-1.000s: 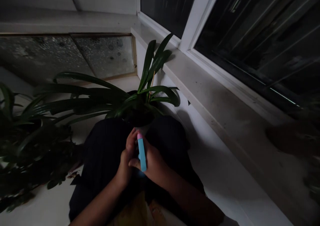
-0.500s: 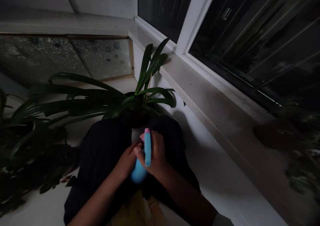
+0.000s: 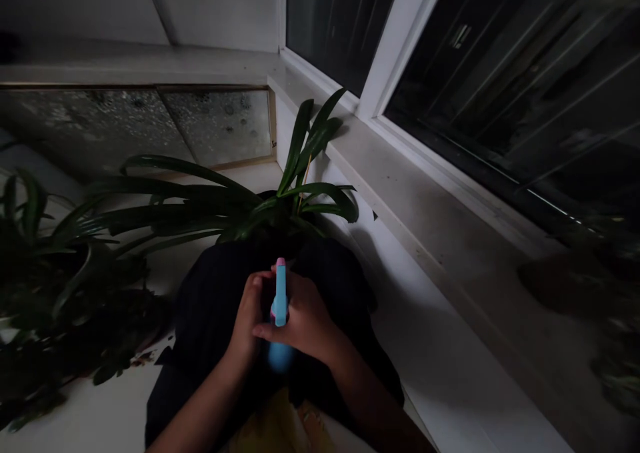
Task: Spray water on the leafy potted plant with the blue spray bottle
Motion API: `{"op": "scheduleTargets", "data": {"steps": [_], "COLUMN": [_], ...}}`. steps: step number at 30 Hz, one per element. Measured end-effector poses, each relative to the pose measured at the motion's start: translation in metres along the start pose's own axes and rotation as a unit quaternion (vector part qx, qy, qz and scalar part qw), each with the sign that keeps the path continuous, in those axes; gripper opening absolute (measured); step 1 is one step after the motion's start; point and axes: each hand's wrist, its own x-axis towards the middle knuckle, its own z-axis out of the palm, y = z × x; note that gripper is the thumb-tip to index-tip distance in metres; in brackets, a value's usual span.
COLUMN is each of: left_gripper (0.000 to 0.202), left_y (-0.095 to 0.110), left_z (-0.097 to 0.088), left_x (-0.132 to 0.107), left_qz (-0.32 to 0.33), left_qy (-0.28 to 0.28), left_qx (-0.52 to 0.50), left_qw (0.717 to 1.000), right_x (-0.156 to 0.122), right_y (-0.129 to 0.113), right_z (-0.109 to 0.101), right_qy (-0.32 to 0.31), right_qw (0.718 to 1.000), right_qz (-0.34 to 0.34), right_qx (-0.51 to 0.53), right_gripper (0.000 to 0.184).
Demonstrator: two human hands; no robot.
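Between my knees I hold a spray bottle (image 3: 281,296) upright, with a light-blue head, a pink nozzle tip and a blue body partly hidden below. My right hand (image 3: 306,316) wraps the neck from the right, its thumb stretched across the near side under the head. On the other side, my left hand (image 3: 249,316) curves round with its fingertips at the front of the bottle near the nozzle; their exact contact is hidden. Just beyond my knees stands a plant with long strap-like leaves (image 3: 300,149), a thin stick (image 3: 304,183) among them. Its pot is mostly in shadow.
Leafy potted plants (image 3: 107,306) crowd the left. A window sill (image 3: 400,186) runs along the right below dark window panes (image 3: 475,106), with another plant (image 3: 623,366) at the right edge. Patterned cabinet panels (image 3: 220,123) stand at the back.
The spray bottle has turned more upright and shifted slightly left. My left hand has moved up beside its head, and my right thumb has slid lower across it. The view has shifted a little.
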Motion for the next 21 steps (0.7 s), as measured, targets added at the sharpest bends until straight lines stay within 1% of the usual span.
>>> {"op": "scheduleTargets", "data": {"steps": [2,3,4,6,8,9,11,13,17,21], "left_gripper": [0.069,0.072,0.074,0.078,0.083,0.085,0.088,0.088,0.082,0.081], "left_y": [-0.002,-0.002,-0.002,0.000,0.001,0.002,0.002,0.001,0.000,0.000], "left_z": [0.001,0.002,0.002,0.003,0.004,0.004,0.005,0.006,0.008,0.007], "left_x": [-0.001,-0.002,-0.002,-0.002,-0.001,-0.001,0.000,0.000,-0.002,-0.002], "left_qz": [0.008,0.020,0.033,0.044,0.034,0.026,0.020,0.022,0.031,0.049], "left_qy": [-0.007,-0.009,-0.009,-0.006,-0.008,-0.013,-0.018,-0.008,0.021,0.022], "left_qx": [-0.040,-0.050,-0.053,-0.043,-0.033,-0.034,-0.045,-0.060,-0.065,-0.041], "left_qw": [0.999,0.999,0.998,0.998,0.999,0.999,0.999,0.998,0.997,0.998], "right_x": [0.000,-0.001,-0.001,-0.002,-0.002,-0.001,-0.001,-0.001,0.000,0.002], "right_y": [-0.001,-0.001,0.000,0.003,0.007,0.008,0.008,0.004,-0.003,0.000], "right_z": [0.001,0.004,0.008,0.019,0.029,0.032,0.033,0.029,0.022,0.027], "right_qy": [-0.009,-0.013,-0.016,-0.006,0.019,0.028,0.038,0.036,0.026,0.024], "right_qw": [0.997,0.991,0.978,0.941,0.914,0.908,0.905,0.912,0.928,0.941], "right_qz": [0.040,0.070,0.102,0.157,0.197,0.213,0.230,0.222,0.196,0.201], "right_qx": [0.065,0.117,0.179,0.299,0.355,0.361,0.355,0.344,0.317,0.270], "right_gripper": [0.074,0.075,0.076,0.082,0.086,0.086,0.084,0.078,0.057,0.051]}}
